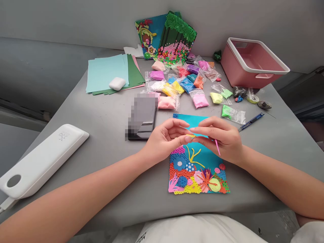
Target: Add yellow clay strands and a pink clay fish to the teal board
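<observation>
Above a blue card, my left hand (pixel 172 135) pinches a small piece of yellow clay (pixel 191 136) between thumb and fingers. The thumb and fingertips of my right hand (pixel 221 136) meet the same piece from the other side. A thin pink stick (pixel 217 147) pokes out below my right fingers; its upper end is hidden. The card (pixel 210 155) lies flat, its lower part covered with coloured clay dots, discs and strands. Branching yellow clay strands (pixel 193 157) sit on it just below my hands. My hands cover part of the card's upper half.
Bagged coloured clay (pixel 177 86) is spread behind the card. A dark phone (pixel 144 125) lies left of it, a blue craft knife (pixel 251 122) right. Around them are a pink bin (pixel 235 69), paper sheets (pixel 106 71), a white power bank (pixel 45 158) and decorated cards (pixel 177 32).
</observation>
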Available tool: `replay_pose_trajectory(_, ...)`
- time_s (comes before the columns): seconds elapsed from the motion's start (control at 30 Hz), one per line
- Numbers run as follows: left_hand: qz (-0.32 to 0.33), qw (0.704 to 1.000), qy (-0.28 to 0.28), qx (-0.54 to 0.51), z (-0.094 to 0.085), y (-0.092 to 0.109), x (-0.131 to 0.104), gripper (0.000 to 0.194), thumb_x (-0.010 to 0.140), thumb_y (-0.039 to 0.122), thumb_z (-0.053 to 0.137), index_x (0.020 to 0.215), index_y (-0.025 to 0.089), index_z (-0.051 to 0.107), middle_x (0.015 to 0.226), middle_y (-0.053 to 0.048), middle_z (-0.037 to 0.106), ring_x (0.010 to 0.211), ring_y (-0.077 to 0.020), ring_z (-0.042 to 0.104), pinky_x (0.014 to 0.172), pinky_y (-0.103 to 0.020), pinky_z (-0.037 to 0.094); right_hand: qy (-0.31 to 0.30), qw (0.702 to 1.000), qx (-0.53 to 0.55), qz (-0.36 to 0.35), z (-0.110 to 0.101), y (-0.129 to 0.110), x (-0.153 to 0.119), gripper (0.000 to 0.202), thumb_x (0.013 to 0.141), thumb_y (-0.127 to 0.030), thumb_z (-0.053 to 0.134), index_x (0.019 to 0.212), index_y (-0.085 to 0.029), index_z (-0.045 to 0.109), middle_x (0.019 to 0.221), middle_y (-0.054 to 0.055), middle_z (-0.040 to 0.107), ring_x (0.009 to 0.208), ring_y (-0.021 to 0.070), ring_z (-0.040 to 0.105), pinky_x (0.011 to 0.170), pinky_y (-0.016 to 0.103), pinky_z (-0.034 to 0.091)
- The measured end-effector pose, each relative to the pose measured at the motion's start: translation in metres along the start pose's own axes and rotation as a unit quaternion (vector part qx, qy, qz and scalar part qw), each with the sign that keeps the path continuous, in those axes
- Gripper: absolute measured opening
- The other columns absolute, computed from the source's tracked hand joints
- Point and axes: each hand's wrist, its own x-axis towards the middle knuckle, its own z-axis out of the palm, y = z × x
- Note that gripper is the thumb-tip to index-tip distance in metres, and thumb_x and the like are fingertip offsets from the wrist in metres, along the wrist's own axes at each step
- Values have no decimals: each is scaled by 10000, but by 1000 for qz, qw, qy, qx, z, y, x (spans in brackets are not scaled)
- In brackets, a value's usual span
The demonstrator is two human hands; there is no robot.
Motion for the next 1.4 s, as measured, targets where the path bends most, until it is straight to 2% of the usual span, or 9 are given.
replay_pose_trajectory(0.13, 2, 1000, -5, 0, 0, 0, 1, 373, 689, 207, 912, 965, 181, 663, 837, 12, 771, 799, -103, 743, 729, -187, 590, -13, 1000, 21, -5, 1, 0, -1, 246, 890, -38, 681, 1077, -187, 737, 940, 69, 651, 773, 116, 673, 616, 225, 584)
replay_pose_trajectory(0.27, -1, 1000, -6, 15, -1, -1, 1, 401, 663, 218, 925, 967, 185, 666, 842, -1, 766, 798, -130, 737, 710, -216, 583, -4, 1000, 9, -2, 0, -3, 0, 142, 876, -88, 725, 977, -187, 742, 894, 54, 660, 745, 115, 676, 645, 240, 594)
replay_pose_trajectory(0.53, 4, 998, 16, 56, -1, 1, 0, 230, 802, 366, 824, 955, 198, 790, 872, -5, 725, 752, -97, 682, 768, -238, 577, 40, 997, -27, 53, -6, -2, 4, 91, 942, -141, 641, 930, -205, 703, 848, 48, 723, 770, 138, 690, 693, 257, 579)
replay_pose_trajectory(0.73, -2, 997, 51, 64, -3, 1, 3, 358, 633, 331, 939, 935, 202, 796, 949, -28, 751, 864, -150, 679, 815, -267, 564, 32, 996, -56, 61, -10, -1, 2, 95, 918, -159, 686, 971, -226, 727, 863, 47, 738, 723, 138, 691, 630, 256, 572)
replay_pose_trajectory(0.83, -15, 996, 58, 60, -2, 1, 2, 339, 679, 381, 912, 933, 196, 787, 857, -14, 744, 788, -133, 675, 789, -266, 564, 20, 997, -54, 56, -10, -3, 1, 155, 934, -137, 648, 994, -237, 751, 885, 48, 753, 744, 140, 703, 648, 262, 575)
replay_pose_trajectory(0.97, -3, 997, 61, 54, 1, 4, -2, 325, 706, 441, 886, 834, 183, 737, 796, 10, 710, 718, -106, 654, 758, -257, 575, 17, 996, -39, 74, -9, -3, 1, 52, 878, -179, 743, 893, -227, 757, 858, 40, 736, 705, 129, 680, 575, 247, 539)
replay_pose_trajectory(1.07, 11, 996, 73, 54, 7, 10, -5, 315, 740, 416, 870, 912, 194, 727, 813, 17, 691, 750, -98, 649, 762, -239, 577, 27, 996, -28, 80, -9, -4, 2, 95, 899, -142, 706, 931, -208, 765, 882, 42, 735, 710, 114, 658, 568, 239, 502)
replay_pose_trajectory(1.27, -69, 990, 119, -4, 18, 30, -8, 284, 668, 243, 924, 840, 145, 720, 857, -4, 634, 755, -62, 594, 675, -144, 550, 59, 993, 2, 105, -9, -11, 6, 42, 906, -225, 721, 909, -195, 750, 823, 19, 696, 638, 93, 547, 539, 239, 422)
replay_pose_trajectory(1.4, -110, 991, 72, 24, 19, 30, -7, 336, 652, 311, 936, 793, 145, 680, 773, 16, 583, 645, -48, 533, 522, -126, 488, 61, 992, 20, 109, -6, -16, 6, 169, 961, -246, 648, 827, -169, 717, 710, 13, 640, 657, 108, 546, 609, 259, 440)
